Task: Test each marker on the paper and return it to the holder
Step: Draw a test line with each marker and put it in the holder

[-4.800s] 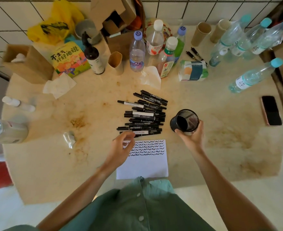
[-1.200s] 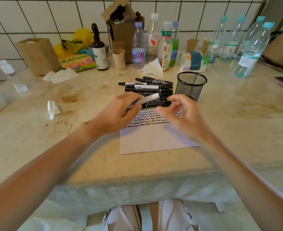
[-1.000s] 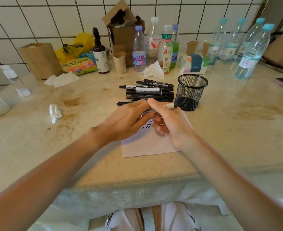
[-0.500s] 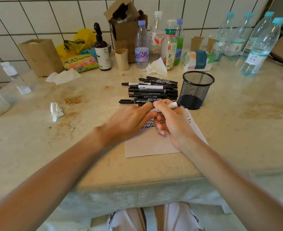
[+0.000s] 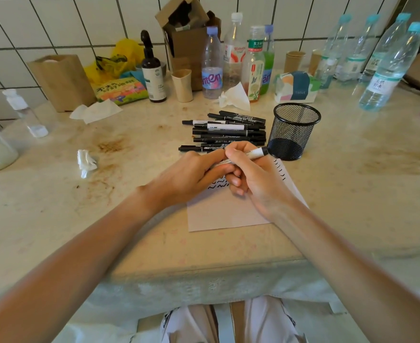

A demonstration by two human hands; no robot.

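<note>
Head view shows a stained, pale stone desk (image 5: 352,194) against a white tiled wall, crowded at the back with bottles (image 5: 389,68), then the paper (image 5: 223,214) near the front edge, the empty mesh holder (image 5: 293,131) and a pile of black markers (image 5: 228,132) just beyond it. Over the paper both hands meet on one marker (image 5: 254,153): the right hand (image 5: 253,177) curls round its barrel while the left hand (image 5: 191,174) pinches the near end, probably to pull or seat a cap, though that end is hidden.
</note>
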